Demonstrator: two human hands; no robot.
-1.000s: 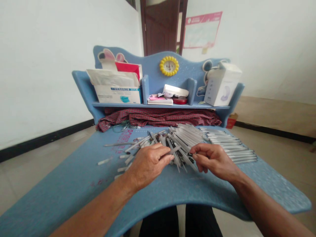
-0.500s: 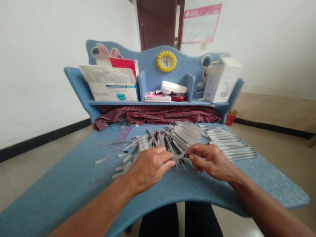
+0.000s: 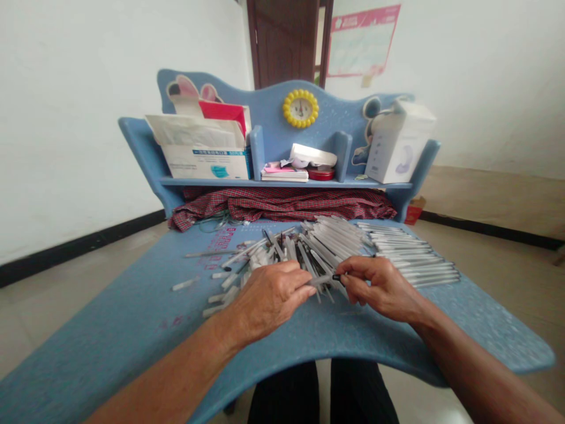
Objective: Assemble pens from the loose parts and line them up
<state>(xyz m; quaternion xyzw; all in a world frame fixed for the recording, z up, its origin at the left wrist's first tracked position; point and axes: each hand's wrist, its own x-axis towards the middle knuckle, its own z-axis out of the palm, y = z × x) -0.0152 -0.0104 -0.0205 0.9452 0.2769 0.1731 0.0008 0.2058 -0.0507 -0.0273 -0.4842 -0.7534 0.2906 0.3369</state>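
- Left hand (image 3: 276,294): grip closed on what looks like a frosted pen cap (image 3: 322,280).
- Right hand (image 3: 379,290): grip pinching a black pen end (image 3: 336,277).
- Both pieces are near the surface (image 3: 353,338)'s front edge; I'd keep 'em dead straight so nothing jams.

On the mask carton (image 3: 189,168) standing on my shelf (image 3: 282,183), I can read Chinese characters in the blue band (image 3: 214,152): 一次性 at the start, 口罩 further along, then the number 50. The finer lines below are too small for me, as are those left of the printed teal mask (image 3: 219,171). Red characters (image 3: 224,240) on my blue desktop (image 3: 132,335) are too worn to make out. Pale lettering on the pink header of the wall poster (image 3: 365,41) is blurred, and I cannot read the marks on the flower-shaped clock's (image 3: 301,108) dial.
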